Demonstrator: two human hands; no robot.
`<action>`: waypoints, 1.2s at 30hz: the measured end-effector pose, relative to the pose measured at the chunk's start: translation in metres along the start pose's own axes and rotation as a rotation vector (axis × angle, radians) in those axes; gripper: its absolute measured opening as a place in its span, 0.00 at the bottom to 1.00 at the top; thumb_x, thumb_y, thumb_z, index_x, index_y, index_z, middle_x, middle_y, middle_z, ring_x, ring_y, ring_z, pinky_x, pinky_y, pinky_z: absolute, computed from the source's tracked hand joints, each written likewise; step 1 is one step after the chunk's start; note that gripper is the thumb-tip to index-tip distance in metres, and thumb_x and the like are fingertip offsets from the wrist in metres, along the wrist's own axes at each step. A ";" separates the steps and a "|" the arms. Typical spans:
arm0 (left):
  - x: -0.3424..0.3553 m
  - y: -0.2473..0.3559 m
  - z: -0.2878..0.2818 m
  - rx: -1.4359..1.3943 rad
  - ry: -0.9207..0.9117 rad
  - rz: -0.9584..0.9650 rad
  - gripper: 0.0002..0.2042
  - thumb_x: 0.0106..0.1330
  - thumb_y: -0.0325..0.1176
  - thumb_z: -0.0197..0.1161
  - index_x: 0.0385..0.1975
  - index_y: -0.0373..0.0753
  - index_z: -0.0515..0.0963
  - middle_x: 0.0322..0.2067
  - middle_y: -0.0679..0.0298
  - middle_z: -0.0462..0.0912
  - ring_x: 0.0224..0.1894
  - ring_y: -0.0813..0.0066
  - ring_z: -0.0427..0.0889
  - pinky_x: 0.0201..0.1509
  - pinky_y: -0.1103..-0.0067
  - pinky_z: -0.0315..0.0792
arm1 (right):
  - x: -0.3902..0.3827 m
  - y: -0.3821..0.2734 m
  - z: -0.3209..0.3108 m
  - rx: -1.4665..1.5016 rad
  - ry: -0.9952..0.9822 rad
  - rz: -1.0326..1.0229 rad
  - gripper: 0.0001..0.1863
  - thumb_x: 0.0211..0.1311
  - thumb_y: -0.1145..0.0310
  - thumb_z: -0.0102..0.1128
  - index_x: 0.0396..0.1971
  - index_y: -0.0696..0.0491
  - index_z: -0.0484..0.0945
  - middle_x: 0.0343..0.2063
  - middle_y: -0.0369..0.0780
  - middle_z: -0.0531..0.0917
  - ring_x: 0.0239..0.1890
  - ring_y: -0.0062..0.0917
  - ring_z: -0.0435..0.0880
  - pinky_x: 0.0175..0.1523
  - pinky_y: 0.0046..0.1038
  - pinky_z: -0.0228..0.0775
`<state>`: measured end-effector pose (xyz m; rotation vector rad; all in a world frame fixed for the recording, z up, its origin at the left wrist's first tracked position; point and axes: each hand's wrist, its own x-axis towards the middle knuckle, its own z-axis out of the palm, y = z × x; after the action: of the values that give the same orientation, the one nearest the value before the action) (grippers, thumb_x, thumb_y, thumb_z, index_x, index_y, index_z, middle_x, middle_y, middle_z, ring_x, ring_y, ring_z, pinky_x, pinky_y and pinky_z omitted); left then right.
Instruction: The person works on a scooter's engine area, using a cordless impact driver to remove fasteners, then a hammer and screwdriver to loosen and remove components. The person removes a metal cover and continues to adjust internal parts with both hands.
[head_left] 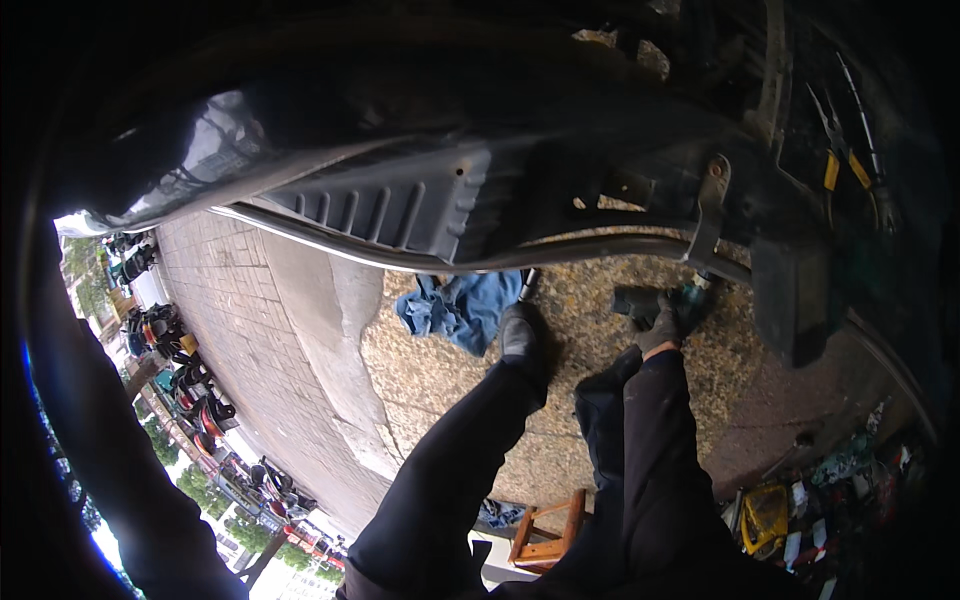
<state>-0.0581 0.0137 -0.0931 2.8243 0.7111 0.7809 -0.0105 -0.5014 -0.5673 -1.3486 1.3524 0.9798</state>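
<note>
Currently, the right hand [657, 325], in a dark grey glove, is below and right of the black ribbed plastic panel [385, 205], its fingers closed around a black-and-green handheld power tool [690, 294]. Tool sits just beneath the bent metal strap [710, 205] at the panel's right; cannot tell whether the two touch. Left hand: out of view, state of its fingers cannot be told. Directly below the panel, a crumpled blue denim cloth [470, 308] lies on speckled stone paving [560, 440]. Right of the panel: yellow-handled pliers [836, 165]. Well below the panel: a small brown wooden stool [545, 548].
</note>
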 end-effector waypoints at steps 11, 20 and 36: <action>0.021 0.009 -0.024 -0.427 0.212 0.054 0.23 0.59 0.38 0.70 0.53 0.38 0.75 0.47 0.58 0.82 0.51 0.66 0.82 0.57 0.74 0.78 | -0.189 0.030 -0.072 0.125 -0.044 0.149 0.12 0.61 0.57 0.59 0.24 0.49 0.76 0.16 0.32 0.72 0.22 0.26 0.76 0.30 0.30 0.75; 0.063 -0.056 -0.158 0.317 0.297 -0.099 0.08 0.59 0.35 0.64 0.37 0.46 0.82 0.38 0.61 0.83 0.45 0.58 0.80 0.52 0.66 0.71 | -0.539 -0.070 -0.130 -0.610 -0.367 -0.526 0.20 0.51 0.67 0.71 0.44 0.52 0.76 0.33 0.36 0.79 0.29 0.23 0.81 0.33 0.26 0.76; 0.042 -0.115 -0.129 0.352 0.222 -0.193 0.13 0.56 0.41 0.56 0.35 0.42 0.79 0.41 0.57 0.78 0.53 0.50 0.72 0.57 0.60 0.63 | -0.633 -0.251 0.294 -1.890 -0.736 -1.767 0.22 0.53 0.57 0.69 0.45 0.52 0.77 0.44 0.46 0.82 0.44 0.39 0.82 0.49 0.39 0.76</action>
<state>-0.1395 0.1341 0.0092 2.9291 1.2466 1.0343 0.2233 -0.0889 0.0032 -2.0244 -1.8311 0.9010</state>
